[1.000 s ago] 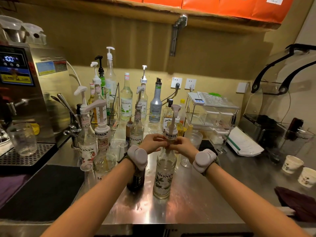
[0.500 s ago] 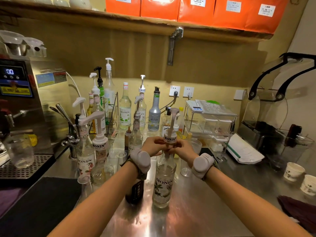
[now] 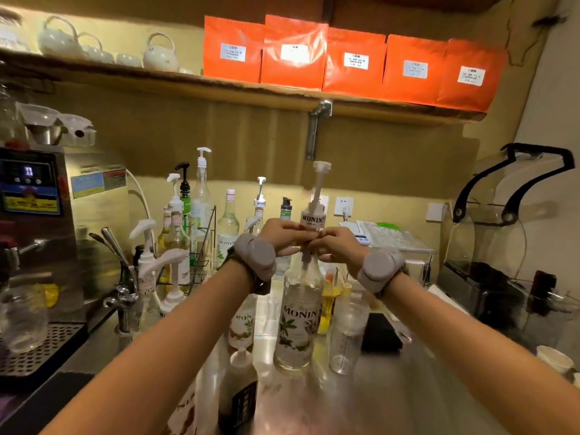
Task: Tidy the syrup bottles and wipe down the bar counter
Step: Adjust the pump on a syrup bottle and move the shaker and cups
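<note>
A clear Monin syrup bottle [image 3: 299, 324] stands upright in the middle of the steel bar counter [image 3: 392, 400]. Its white pump [image 3: 315, 202] sticks up from the neck. My left hand [image 3: 284, 235] and my right hand [image 3: 334, 244] meet at the bottle's neck just under the pump collar, fingers curled round it from either side. Several more syrup bottles with pumps [image 3: 175, 233] crowd the back left of the counter. A small dark-labelled squeeze bottle [image 3: 240, 390] stands close in front, under my left forearm.
A steel machine with a drip tray [image 3: 34, 350] fills the left. A clear measuring cup [image 3: 346, 337] stands right of the held bottle. A blender housing [image 3: 508, 233] and paper cups [image 3: 554, 359] sit on the right. Orange bags [image 3: 354, 61] and teapots line the shelf above.
The view has tilted upward, showing the shelf with orange bags. Both hands stay round the bottle's neck, and the pump head now stands higher above them.
</note>
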The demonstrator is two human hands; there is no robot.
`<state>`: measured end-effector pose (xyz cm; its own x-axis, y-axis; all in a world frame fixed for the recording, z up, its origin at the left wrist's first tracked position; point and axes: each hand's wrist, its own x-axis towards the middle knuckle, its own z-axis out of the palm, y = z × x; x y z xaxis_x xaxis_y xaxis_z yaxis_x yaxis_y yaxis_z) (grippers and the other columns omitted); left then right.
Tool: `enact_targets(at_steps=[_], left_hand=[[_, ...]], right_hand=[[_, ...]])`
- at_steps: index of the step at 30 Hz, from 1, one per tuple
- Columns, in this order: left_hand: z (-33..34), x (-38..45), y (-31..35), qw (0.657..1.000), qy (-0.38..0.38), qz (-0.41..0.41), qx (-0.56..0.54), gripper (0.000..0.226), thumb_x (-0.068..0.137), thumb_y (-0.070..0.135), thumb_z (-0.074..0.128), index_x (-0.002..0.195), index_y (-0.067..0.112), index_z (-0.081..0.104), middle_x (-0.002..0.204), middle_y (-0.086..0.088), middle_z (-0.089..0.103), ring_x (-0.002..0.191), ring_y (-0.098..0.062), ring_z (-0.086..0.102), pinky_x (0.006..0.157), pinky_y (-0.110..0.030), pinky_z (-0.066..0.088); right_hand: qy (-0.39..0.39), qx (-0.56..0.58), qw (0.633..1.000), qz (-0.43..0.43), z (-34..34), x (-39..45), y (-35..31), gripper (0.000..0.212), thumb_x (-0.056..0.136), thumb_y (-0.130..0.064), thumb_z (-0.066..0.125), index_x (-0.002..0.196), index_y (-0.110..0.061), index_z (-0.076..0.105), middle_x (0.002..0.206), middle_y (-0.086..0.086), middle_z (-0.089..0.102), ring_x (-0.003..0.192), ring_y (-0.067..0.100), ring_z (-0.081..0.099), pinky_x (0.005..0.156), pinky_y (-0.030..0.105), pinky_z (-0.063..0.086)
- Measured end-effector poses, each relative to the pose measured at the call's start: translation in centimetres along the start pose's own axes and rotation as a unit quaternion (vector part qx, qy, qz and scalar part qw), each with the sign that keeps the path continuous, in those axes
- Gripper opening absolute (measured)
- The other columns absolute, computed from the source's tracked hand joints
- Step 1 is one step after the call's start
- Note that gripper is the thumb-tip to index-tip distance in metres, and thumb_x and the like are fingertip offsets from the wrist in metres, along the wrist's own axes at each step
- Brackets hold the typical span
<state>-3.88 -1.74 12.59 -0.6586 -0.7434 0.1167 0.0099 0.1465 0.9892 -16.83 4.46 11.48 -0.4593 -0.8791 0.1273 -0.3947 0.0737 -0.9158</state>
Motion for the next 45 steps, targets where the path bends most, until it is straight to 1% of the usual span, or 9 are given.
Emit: enact_targets(at_steps=[7, 14, 17, 21, 26, 31, 35, 38, 45], left_hand=[[-0.7, 4.2, 4.1, 0.999, 0.044, -0.002, -0.025, 0.037, 0.081, 0.004, 0.070, 0.117, 0.000, 0.064, 0.081, -0.005, 0.064, 0.097, -0.017, 0.059, 0.089, -0.027, 0.049], [-1.0, 10.4, 6.1, 0.997, 0.082, -0.002, 0.008, 0.036, 0.080, 0.003, 0.069, 0.116, 0.000, 0.065, 0.072, -0.001, 0.059, 0.064, -0.006, 0.053, 0.042, -0.010, 0.046], [-1.2, 13.5, 6.1, 0.995, 0.095, -0.002, 0.038, 0.029, 0.076, 0.006, 0.073, 0.105, 0.004, 0.070, 0.080, -0.003, 0.064, 0.065, -0.005, 0.054, 0.054, -0.015, 0.045], [-1.2, 16.5, 5.4, 0.990, 0.123, 0.009, 0.070, 0.011, 0.072, 0.010, 0.077, 0.081, 0.013, 0.072, 0.064, 0.005, 0.063, 0.056, -0.002, 0.056, 0.047, -0.016, 0.042], [-0.6, 19.8, 3.9, 0.986, 0.154, 0.039, 0.053, 0.027, 0.075, 0.000, 0.072, 0.101, -0.005, 0.070, 0.030, 0.015, 0.054, 0.027, 0.010, 0.049, 0.028, -0.004, 0.033], [-1.0, 23.3, 1.1, 0.982, 0.186, 0.033, 0.024, 0.023, 0.075, -0.002, 0.070, 0.098, -0.005, 0.070, 0.037, 0.009, 0.059, 0.029, 0.011, 0.050, 0.029, -0.004, 0.035], [-1.6, 25.9, -1.4, 0.976, 0.209, 0.031, 0.048, 0.013, 0.072, 0.002, 0.074, 0.084, 0.005, 0.071, 0.054, 0.007, 0.061, 0.034, 0.009, 0.054, 0.033, -0.003, 0.038], [-1.9, 27.9, -3.1, 0.972, 0.224, 0.025, 0.073, 0.020, 0.068, 0.009, 0.078, 0.063, 0.024, 0.065, 0.059, 0.011, 0.061, 0.049, 0.002, 0.055, 0.035, -0.004, 0.040], [-2.2, 31.3, -6.5, 0.969, 0.232, -0.004, 0.082, 0.019, 0.064, 0.011, 0.081, 0.063, 0.023, 0.066, 0.057, 0.010, 0.061, 0.050, -0.004, 0.053, 0.040, -0.012, 0.042]], right_hand=[[0.015, 0.028, 0.999, -0.035, -0.9, 5.4, -3.5, 0.014, 0.078, 0.003, 0.063, 0.075, -0.010, 0.060, 0.093, 0.017, 0.061, 0.086, 0.025, 0.059, 0.083, 0.041, 0.055], [0.034, 0.019, 0.999, -0.038, -1.6, 12.0, -4.9, 0.024, 0.082, 0.003, 0.056, 0.067, -0.015, 0.053, 0.090, 0.012, 0.062, 0.089, 0.022, 0.061, 0.085, 0.040, 0.057], [0.051, 0.029, 0.997, -0.052, -1.7, 14.5, -4.7, 0.032, 0.083, 0.005, 0.053, 0.060, -0.017, 0.048, 0.073, 0.005, 0.059, 0.084, 0.024, 0.061, 0.077, 0.037, 0.056], [0.064, 0.032, 0.995, -0.070, -1.7, 17.1, -3.9, 0.030, 0.081, 0.004, 0.055, 0.061, -0.018, 0.050, 0.085, 0.012, 0.062, 0.108, 0.037, 0.064, 0.093, 0.052, 0.052], [0.068, 0.023, 0.994, -0.082, -1.4, 20.6, -2.2, 0.033, 0.076, 0.008, 0.055, 0.062, -0.021, 0.053, 0.080, 0.009, 0.063, 0.091, 0.031, 0.064, 0.091, 0.050, 0.052], [0.055, 0.018, 0.996, -0.069, -0.6, 24.4, 0.0, 0.016, 0.078, 0.006, 0.057, 0.088, -0.006, 0.059, 0.088, 0.011, 0.060, 0.090, 0.023, 0.057, 0.090, 0.045, 0.051], [0.061, 0.004, 0.996, -0.063, 0.1, 26.7, 1.8, 0.028, 0.078, 0.004, 0.060, 0.106, 0.006, 0.060, 0.096, 0.023, 0.064, 0.091, 0.030, 0.058, 0.090, 0.048, 0.051], [0.041, 0.006, 0.998, -0.055, 0.3, 28.3, 3.1, 0.021, 0.077, 0.004, 0.062, 0.098, 0.001, 0.060, 0.088, 0.017, 0.057, 0.086, 0.023, 0.053, 0.086, 0.042, 0.051], [0.023, -0.006, 0.999, -0.036, 1.4, 31.6, 6.3, 0.031, 0.077, 0.005, 0.062, 0.066, -0.017, 0.044, 0.077, 0.010, 0.051, 0.081, 0.021, 0.048, 0.074, 0.033, 0.042]])
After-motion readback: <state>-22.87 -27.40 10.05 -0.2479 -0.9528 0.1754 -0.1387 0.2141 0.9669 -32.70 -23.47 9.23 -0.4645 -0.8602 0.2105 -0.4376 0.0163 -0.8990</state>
